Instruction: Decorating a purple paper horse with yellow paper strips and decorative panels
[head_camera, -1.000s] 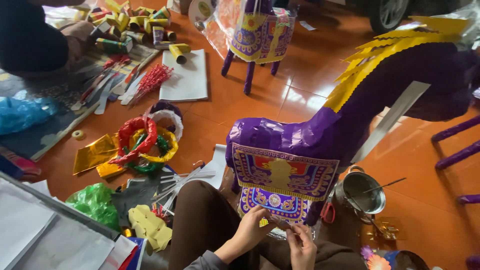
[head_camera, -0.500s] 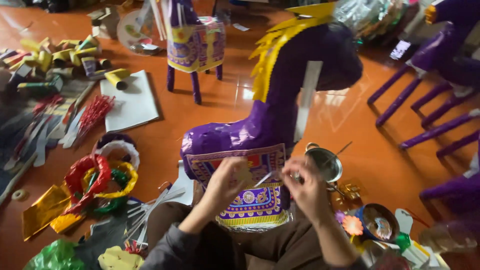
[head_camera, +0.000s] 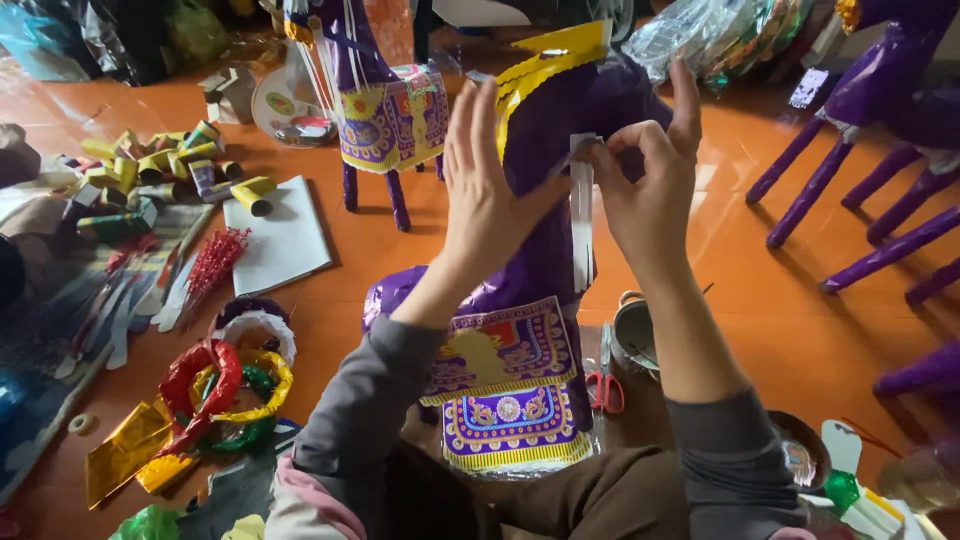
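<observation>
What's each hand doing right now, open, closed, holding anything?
Left hand: open, fingers straight, thumb against the white paper strip by the purple paper horse.
Right hand: pinched shut on the top of the white paper strip.

Both hands raised: left hand (head_camera: 492, 190) flat-fingered, right hand (head_camera: 645, 175) pinching.

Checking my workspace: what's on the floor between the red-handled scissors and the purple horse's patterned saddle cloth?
Head view: bare floor between scissors and saddle cloth.
</observation>
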